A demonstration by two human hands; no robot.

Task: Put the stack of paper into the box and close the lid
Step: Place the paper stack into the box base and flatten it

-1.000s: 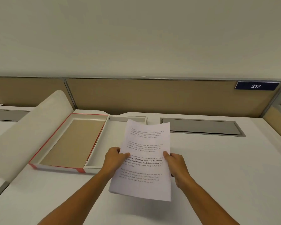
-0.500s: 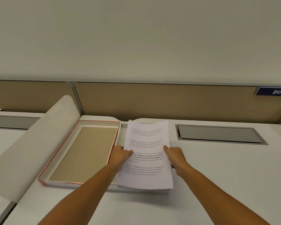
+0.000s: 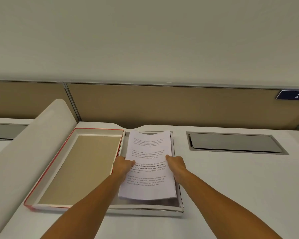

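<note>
Both hands, left hand (image 3: 122,165) and right hand (image 3: 176,164), grip a paper stack (image 3: 148,169) by its side edges. It sits over the open white box (image 3: 179,207); the lid (image 3: 72,166) lies left

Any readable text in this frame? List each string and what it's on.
"217": white digits on the dark blue sign on the partition, far right.
"Defined by a slower pace. It is centered": bold line on the top sheet of the paper stack, read only tentatively.
Rest of that sheet's paragraphs: too small and blurred to read.
The box and lid show no lettering.
</note>
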